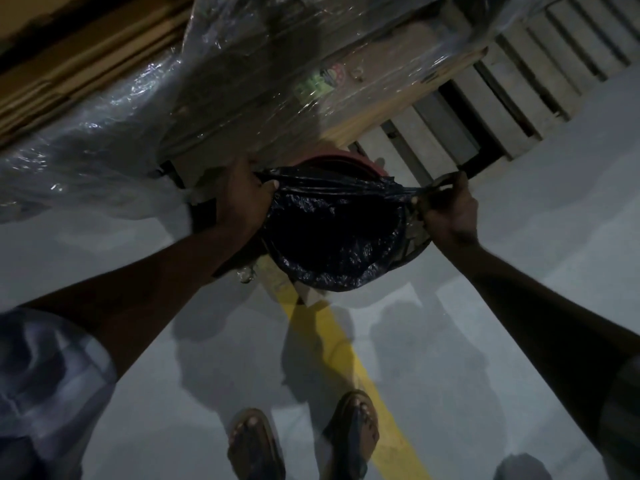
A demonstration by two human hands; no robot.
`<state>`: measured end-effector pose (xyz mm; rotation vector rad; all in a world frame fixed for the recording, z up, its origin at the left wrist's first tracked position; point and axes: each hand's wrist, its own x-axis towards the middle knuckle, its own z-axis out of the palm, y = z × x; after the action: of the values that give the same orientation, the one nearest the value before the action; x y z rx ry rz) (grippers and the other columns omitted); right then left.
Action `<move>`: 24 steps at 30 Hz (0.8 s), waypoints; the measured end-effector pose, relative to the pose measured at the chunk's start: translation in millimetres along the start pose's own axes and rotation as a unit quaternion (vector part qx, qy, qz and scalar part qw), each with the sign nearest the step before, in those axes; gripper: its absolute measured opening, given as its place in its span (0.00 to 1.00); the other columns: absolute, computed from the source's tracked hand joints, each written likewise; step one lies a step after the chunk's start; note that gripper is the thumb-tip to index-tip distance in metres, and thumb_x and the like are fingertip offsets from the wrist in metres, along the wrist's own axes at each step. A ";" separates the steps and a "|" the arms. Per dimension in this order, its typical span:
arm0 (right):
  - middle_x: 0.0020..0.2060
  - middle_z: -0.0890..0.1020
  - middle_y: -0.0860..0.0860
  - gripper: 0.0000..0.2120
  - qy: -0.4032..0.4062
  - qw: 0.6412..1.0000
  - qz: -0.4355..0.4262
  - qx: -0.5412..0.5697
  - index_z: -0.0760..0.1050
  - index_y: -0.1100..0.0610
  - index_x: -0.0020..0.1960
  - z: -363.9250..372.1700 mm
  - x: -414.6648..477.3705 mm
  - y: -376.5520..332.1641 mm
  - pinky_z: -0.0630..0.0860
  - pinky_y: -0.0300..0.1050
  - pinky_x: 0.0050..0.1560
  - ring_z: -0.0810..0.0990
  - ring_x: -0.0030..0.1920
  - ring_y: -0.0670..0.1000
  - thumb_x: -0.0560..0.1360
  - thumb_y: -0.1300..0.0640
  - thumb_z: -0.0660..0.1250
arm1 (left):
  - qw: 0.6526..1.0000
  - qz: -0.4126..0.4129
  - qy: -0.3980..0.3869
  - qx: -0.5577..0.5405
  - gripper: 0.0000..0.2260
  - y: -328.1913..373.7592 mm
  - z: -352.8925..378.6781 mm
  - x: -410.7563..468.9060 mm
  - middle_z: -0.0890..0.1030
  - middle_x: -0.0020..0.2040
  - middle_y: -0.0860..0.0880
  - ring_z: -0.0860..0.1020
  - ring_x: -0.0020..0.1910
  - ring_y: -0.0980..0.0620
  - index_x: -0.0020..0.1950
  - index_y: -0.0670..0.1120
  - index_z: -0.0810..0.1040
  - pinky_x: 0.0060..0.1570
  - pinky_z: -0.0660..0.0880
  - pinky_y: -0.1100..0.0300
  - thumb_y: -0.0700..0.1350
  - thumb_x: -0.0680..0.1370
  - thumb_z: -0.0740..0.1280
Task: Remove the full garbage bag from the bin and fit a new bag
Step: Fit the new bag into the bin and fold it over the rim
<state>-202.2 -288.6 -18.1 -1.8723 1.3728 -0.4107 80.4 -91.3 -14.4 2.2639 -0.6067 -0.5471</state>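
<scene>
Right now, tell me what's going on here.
A person stands over a bin on the floor and stretches a black garbage bag open with both hands. The left hand grips the bag's edge on one side, the right hand pulls the other side. The bag's mouth gapes wide above the bin's reddish rim. Plastic-wrapped goods stand just behind.

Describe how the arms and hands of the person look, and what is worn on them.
Both hands, left hand and right hand, are bare: no gloves, and no ring or watch shows in this dim light. The forearms are bare too. The left arm has a short, loose, pale sleeve ending near the elbow. At the right edge only a bit of dark sleeve shows.
</scene>
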 end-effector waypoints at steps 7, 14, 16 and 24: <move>0.51 0.88 0.58 0.11 -0.093 0.988 -0.088 -0.085 0.83 0.59 0.61 12.1 10.4 -14.8 0.82 0.55 0.56 0.87 0.52 0.58 0.80 0.63 0.68 | 0.973 0.157 -0.111 0.131 0.27 10.2 1.9 4.6 0.76 0.65 0.45 0.77 0.64 0.44 0.72 0.52 0.79 0.65 0.74 0.52 0.56 0.74 0.77; 0.40 0.87 0.51 0.07 -0.015 0.992 -0.103 -0.066 0.86 0.56 0.45 3.1 22.0 -12.8 0.82 0.48 0.48 0.87 0.43 0.52 0.78 0.53 0.72 | 0.970 0.148 -0.126 0.146 0.05 6.0 6.7 29.2 0.83 0.51 0.46 0.81 0.54 0.62 0.49 0.52 0.84 0.60 0.75 0.63 0.43 0.75 0.75; 0.38 0.86 0.50 0.08 0.002 0.997 -0.054 -0.046 0.86 0.55 0.45 5.2 30.7 -13.5 0.80 0.41 0.46 0.85 0.42 0.49 0.78 0.52 0.73 | 0.980 0.099 -0.101 0.142 0.05 7.3 7.9 38.1 0.83 0.39 0.56 0.80 0.38 0.70 0.41 0.58 0.80 0.47 0.75 0.71 0.52 0.76 0.72; 0.37 0.86 0.50 0.09 0.019 0.999 0.030 0.015 0.83 0.53 0.40 22.8 64.0 -27.3 0.83 0.45 0.49 0.86 0.43 0.50 0.77 0.52 0.74 | 0.983 0.027 -0.086 0.163 0.14 10.1 14.3 67.4 0.86 0.48 0.54 0.85 0.49 0.45 0.48 0.65 0.75 0.55 0.82 0.43 0.71 0.73 0.58</move>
<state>-145.5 -334.7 -24.2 -1.8027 1.4360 -0.4361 123.8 -143.4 -30.0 2.5122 -0.8982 -0.6595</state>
